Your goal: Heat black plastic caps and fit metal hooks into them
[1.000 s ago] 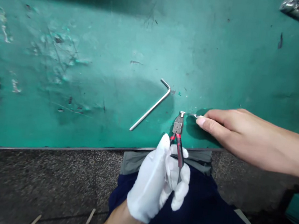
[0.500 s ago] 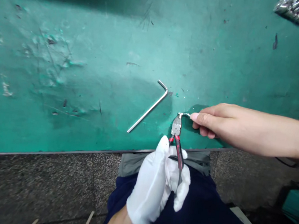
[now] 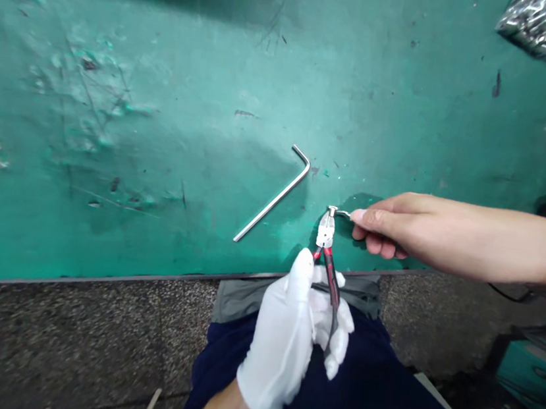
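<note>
A small, shiny metal piece (image 3: 332, 210) sits over the worktop (image 3: 174, 232) at the tips of the forward-pointing pliers (image 3: 326, 229), its thin stem running sideways to the right hand (image 3: 400, 223), the nearer one, which pinches its end between thumb and fingers; the gloved left hand (image 3: 286, 339) wraps loosely round the red-and-black handles.

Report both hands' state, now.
Left hand: gloved, closed loosely on the pliers by their handles.
Right hand: bare, closed, pinching a small metal piece at the pliers' tip.
</note>
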### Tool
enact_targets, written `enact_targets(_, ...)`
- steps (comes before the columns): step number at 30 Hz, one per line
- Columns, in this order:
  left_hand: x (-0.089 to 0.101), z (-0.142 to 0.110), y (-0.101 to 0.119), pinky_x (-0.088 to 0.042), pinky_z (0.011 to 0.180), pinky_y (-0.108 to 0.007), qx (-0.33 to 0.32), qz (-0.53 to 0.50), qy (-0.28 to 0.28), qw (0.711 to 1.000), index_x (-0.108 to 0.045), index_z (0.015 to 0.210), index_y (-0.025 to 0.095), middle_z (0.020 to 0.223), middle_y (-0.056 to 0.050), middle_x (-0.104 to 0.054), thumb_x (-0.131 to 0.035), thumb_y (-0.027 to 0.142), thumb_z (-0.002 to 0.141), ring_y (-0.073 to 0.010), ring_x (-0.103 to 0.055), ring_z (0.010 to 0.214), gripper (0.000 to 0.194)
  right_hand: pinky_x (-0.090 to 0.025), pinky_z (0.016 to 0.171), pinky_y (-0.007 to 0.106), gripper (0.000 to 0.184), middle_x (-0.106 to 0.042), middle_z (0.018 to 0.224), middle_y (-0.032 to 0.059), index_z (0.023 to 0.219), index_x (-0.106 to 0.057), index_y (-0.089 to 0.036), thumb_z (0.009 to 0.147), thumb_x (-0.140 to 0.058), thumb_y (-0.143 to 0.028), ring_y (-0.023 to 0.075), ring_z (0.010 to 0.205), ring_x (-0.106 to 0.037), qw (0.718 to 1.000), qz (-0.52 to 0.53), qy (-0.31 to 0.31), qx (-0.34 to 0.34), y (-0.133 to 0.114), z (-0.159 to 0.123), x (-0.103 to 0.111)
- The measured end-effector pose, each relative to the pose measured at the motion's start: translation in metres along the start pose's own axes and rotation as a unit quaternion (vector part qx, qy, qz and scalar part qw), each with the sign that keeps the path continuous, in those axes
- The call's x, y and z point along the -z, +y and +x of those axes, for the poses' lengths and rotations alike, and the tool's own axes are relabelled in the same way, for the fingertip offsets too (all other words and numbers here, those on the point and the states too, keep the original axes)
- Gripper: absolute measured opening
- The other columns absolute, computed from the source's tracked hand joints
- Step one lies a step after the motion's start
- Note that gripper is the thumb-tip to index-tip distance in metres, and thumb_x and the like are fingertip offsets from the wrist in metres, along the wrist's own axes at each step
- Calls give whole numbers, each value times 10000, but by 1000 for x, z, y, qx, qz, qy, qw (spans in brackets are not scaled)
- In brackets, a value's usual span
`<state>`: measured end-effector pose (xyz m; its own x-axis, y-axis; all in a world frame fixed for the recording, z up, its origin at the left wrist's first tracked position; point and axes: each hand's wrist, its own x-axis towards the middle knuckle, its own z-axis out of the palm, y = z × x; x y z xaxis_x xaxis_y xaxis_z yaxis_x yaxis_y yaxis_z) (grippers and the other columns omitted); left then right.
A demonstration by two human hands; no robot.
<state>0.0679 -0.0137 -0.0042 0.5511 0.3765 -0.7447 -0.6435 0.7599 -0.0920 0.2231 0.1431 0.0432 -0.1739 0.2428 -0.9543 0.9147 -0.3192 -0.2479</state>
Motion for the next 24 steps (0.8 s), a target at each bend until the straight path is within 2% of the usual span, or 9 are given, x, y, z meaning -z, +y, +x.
enact_targets(4, -2, 0, 1, -392, 279, -218, -2, 11, 0, 1000, -572, 971, 136, 539, -26, -611, -335, 681, 958, -158, -532, 312, 594, -477, 685, 353, 502, -674, 828, 92, 827, -664, -189, 984, -407, -591, 225, 733, -585, 1000, 16, 5, -1, -2, -1, -1)
enact_targets(9, -5, -2, 3, -386, 289, -219, -2, 42, 33, 999, -563, 982, 134, 576, -33, -622, -355, 686, 950, -149, -521, 323, 590, -481, 682, 356, 465, -670, 811, 82, 819, -663, -192, 954, -456, -586, 218, 708, -577, 999, 33, 3, -19, -3, 0, -1)
enact_targets(24, -7, -2, 4, -395, 294, -228, 0, 57, 52, 997, -572, 972, 134, 593, -40, -621, -369, 711, 930, -149, -522, 340, 613, -491, 650, 328, 427, -675, 807, 72, 836, -672, -193, 936, -482, -562, 208, 720, -600, 999, 41, 1, -25, -6, -1, 0)
